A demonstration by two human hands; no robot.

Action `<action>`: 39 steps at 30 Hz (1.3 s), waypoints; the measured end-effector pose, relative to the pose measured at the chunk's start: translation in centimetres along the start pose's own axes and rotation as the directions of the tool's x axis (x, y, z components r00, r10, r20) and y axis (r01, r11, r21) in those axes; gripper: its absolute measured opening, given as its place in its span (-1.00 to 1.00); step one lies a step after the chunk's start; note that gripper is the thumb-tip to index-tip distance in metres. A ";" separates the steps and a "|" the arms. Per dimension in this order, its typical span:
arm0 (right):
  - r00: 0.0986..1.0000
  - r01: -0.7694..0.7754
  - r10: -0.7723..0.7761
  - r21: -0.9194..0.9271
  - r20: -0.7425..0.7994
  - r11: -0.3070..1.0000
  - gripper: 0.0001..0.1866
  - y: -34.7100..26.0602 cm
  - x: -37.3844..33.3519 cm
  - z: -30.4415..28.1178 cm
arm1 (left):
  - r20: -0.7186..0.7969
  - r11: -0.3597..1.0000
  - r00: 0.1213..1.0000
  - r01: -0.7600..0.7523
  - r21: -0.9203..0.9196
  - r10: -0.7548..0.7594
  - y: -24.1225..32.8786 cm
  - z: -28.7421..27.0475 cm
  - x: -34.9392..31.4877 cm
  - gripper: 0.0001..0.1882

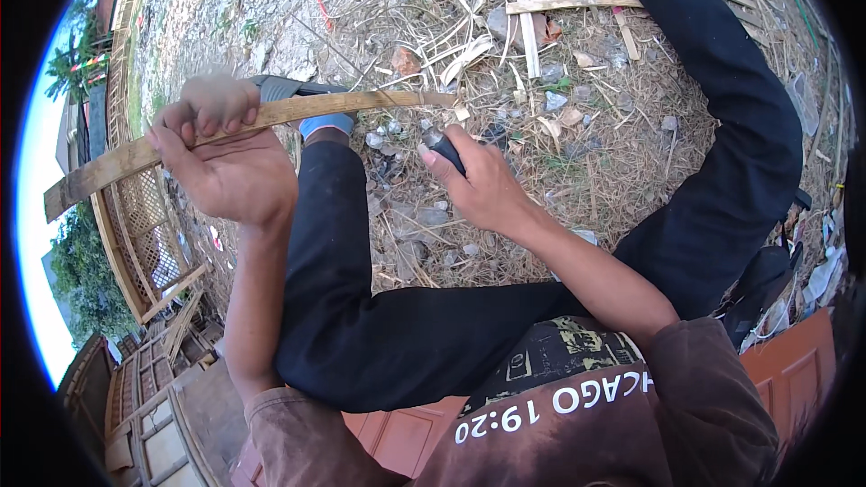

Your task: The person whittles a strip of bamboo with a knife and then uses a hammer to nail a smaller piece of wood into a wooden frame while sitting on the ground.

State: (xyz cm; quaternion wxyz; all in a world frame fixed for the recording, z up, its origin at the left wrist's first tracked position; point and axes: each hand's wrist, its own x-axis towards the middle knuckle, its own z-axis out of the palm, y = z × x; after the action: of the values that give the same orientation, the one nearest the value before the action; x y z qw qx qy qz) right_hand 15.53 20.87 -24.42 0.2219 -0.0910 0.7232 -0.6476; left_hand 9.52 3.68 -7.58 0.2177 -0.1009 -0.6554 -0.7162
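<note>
Left to right along the wooden strip: the left hand is closed around its left half, thumb and curled fingers on it; those fingers are blurred, so their exact pressure cannot be told. The strip itself lies slantwise in the air in front of the person, its left end lower. Just below its right end, the right hand is clamped on a dark handle. The hands are apart from each other. No contact between handle and strip is visible; whether the handle carries a blade cannot be determined.

Assessment: the step in hand appears to be working the strip with the hand-held tool. The next move is judged to call for a steady left grip and the tool brought to the strip, with fingers clear of its line.

Surroundings, left to right: a lattice panel stands below the strip's left end. A shod foot is partly behind the strip, right of the left hand, and the left leg extends below it; both are judged potential obstructions. Pale shavings litter the ground above and beyond the strip's right end. Slats lie farther to the upper right of it. The right leg is bent well to its right, offering no apparent obstruction.
</note>
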 end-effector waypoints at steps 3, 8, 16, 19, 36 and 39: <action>0.998 0.028 -0.025 0.053 -0.056 0.998 -0.57 1.0 0.9 0.5 | 0.002 0.999 1.000 0.007 -0.037 -0.007 0.0 1.3 0.1 -0.67; 1.000 0.003 -0.003 0.032 -0.006 0.999 -0.64 -2.8 1.4 -0.9 | -0.043 0.997 0.999 0.030 -0.064 -0.033 0.1 0.0 -0.5 -0.66; 0.966 -0.256 0.259 -0.138 0.005 0.957 -0.63 5.5 2.3 -2.0 | 0.071 0.999 0.997 -0.022 -0.048 0.026 0.3 0.9 0.6 -0.66; 0.992 -0.121 0.119 0.031 0.051 0.992 -0.61 0.4 0.1 -1.8 | -0.035 0.998 0.999 -0.005 -0.056 0.003 -0.2 0.9 -0.1 -0.64; 0.927 -0.210 0.322 0.449 -0.190 0.869 -0.66 4.7 2.3 -5.7 | -0.363 0.998 0.930 -0.064 0.006 0.062 3.0 -2.3 3.9 -0.51; 0.909 -0.231 0.373 0.520 -0.186 0.822 -0.67 4.4 2.0 -6.5 | -0.383 0.995 0.919 -0.095 0.012 0.092 2.7 -5.4 3.8 -0.48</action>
State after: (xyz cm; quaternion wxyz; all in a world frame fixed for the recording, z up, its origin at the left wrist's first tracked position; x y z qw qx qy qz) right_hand 11.55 26.49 -28.68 0.2338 0.1772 0.5658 -0.7706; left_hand 8.06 -2.41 -4.17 0.3750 0.0089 -0.5923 -0.7130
